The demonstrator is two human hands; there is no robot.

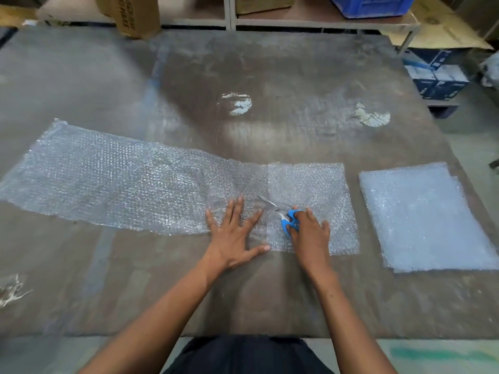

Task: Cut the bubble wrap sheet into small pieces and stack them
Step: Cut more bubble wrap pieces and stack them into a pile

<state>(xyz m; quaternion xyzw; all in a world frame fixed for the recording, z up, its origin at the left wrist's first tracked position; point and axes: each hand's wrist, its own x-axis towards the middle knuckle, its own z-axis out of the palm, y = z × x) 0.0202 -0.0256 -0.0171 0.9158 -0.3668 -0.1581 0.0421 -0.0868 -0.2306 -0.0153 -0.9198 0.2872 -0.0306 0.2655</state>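
Scissors (280, 215) sit in the right hand's (310, 236) closed grip, cutting bubble wrap (121, 182) under the flat, open left hand (232, 236).

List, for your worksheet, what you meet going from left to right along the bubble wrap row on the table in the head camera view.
Long uncut bubble wrap sheet → left hand pressed flat on it → blue-handled scissors → right hand gripping them → stack of cut pieces, lying apart from the sheet.

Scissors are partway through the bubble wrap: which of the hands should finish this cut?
The right hand. It already holds the blue scissors, blades pointing away along the cut line. The left hand lies flat, pinning the bubble wrap sheet beside the cut, so it is probably best left there.
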